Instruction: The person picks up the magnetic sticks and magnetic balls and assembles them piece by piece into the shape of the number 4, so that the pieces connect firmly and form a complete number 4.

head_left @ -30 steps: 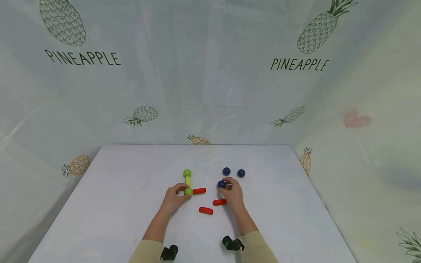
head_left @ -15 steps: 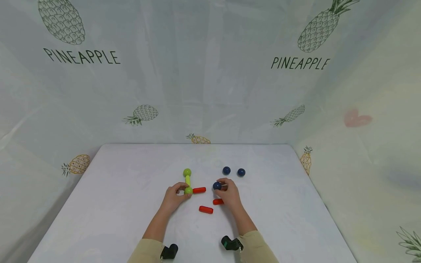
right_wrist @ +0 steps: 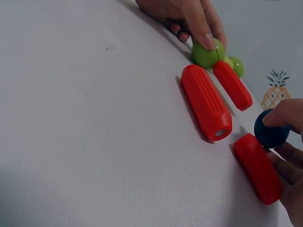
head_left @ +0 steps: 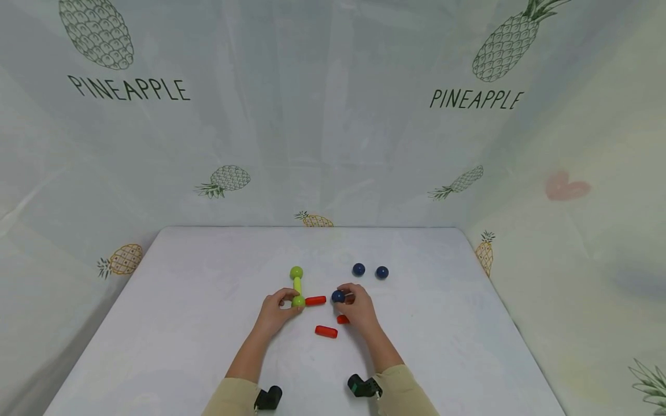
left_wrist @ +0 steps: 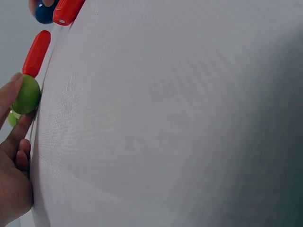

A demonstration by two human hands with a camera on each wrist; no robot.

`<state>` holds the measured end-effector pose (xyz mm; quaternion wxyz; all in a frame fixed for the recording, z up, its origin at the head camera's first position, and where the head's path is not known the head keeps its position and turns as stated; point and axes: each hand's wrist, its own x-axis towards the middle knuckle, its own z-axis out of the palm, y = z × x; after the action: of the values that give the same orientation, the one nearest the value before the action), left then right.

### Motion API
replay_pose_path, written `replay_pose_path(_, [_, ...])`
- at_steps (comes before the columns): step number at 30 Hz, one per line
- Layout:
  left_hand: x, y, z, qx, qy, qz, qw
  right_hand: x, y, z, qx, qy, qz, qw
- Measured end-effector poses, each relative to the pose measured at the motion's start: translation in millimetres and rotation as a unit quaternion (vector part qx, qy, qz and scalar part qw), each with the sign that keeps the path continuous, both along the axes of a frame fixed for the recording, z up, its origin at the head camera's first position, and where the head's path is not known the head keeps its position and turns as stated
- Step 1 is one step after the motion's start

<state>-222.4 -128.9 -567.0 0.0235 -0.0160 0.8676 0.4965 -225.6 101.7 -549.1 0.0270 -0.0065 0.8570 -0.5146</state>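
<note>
Left forearm (head_left: 248,352) slants in from the near edge, and the left hand (head_left: 276,312) pinches the nearer green ball (head_left: 298,301) between thumb and fingers, a red rod (head_left: 315,301) jutting from its right side! Across the white table (head_left: 218,266), the right forearm (head_left: 386,350) leans inward; the right hand (head_left: 360,309) holds a dark blue ball (head_left: 338,296) just beside that rod's free end. Behind, the printed sheet (head_left: 333,127) reads "PINEAPPLE" twice.
</note>
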Motion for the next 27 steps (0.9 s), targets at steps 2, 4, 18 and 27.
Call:
replay_pose_path(2, [0.0,0.0,-0.1,0.0,0.0,0.0,1.0,-0.6,-0.7,0.0,0.004,-0.002,0.003,1.0])
replay_pose_path(4, [-0.2,0.0,-0.4,0.0,0.0,-0.001,1.0,-1.4,-1.2,-0.5,0.006,-0.006,0.007,1.0])
replay_pose_path(18, [0.2,0.9,-1.3,-0.005,-0.006,0.002,1.0,-2.7,-4.2,-3.0,0.022,-0.005,0.027,0.999])
replay_pose_path(27, [0.4,0.2,-0.8,-0.005,-0.005,0.003,1.0,-2.3,-7.0,-3.0,0.032,0.005,0.032,0.999])
